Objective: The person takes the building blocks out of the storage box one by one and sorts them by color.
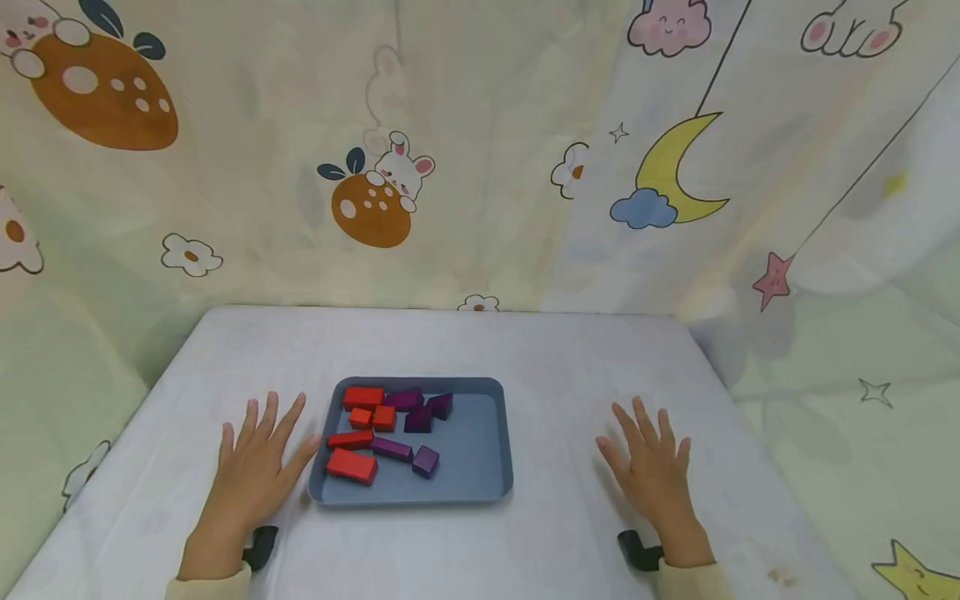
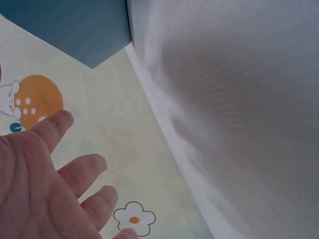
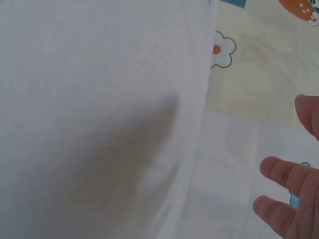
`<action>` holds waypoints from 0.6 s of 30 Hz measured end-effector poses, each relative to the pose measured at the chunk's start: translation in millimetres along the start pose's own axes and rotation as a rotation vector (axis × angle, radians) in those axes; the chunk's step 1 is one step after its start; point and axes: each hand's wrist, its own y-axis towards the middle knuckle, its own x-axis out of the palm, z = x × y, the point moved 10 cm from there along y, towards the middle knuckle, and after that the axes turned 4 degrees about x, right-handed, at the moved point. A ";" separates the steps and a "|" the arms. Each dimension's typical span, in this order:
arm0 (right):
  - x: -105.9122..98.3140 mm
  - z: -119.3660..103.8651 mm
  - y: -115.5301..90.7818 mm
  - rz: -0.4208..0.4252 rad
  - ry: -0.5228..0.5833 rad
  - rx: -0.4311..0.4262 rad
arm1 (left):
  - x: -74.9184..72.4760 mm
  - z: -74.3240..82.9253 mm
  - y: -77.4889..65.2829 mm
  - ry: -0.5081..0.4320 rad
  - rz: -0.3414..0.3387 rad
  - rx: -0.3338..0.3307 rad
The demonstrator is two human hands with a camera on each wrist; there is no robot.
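Observation:
A blue-grey tray (image 1: 472,450) lies on the table, with red and purple blocks in its left and middle part. Several red blocks, among them a large one (image 1: 352,467), fill the left side. Beside them are several purple ones, such as a cube (image 1: 425,461) and a long bar (image 1: 392,449). My left hand (image 1: 258,467) is spread flat just left of the tray, thumb tip right at the rim, holding nothing. Well to the tray's right, my right hand (image 1: 651,475) is also spread and holds nothing. In the left wrist view the tray's side (image 2: 75,30) shows above the fingers.
A white cloth (image 1: 555,550) covers the table. Cartoon-printed curtains (image 1: 480,167) hang behind it and along both sides. Each wrist wears a black strap mount, seen at the left (image 1: 261,547) and right (image 1: 639,552) wrists.

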 end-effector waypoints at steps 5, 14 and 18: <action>3.4 2.1 -1.2 -0.008 0.011 0.011 | 0.4 0.0 0.1 -0.010 -0.018 -0.010; 1.7 -6.4 0.1 0.021 0.072 -0.033 | 8.7 6.4 -0.5 -0.271 -0.080 0.024; -5.7 -20.0 1.5 0.070 0.193 -0.112 | 15.7 11.5 0.9 -0.492 -0.107 0.061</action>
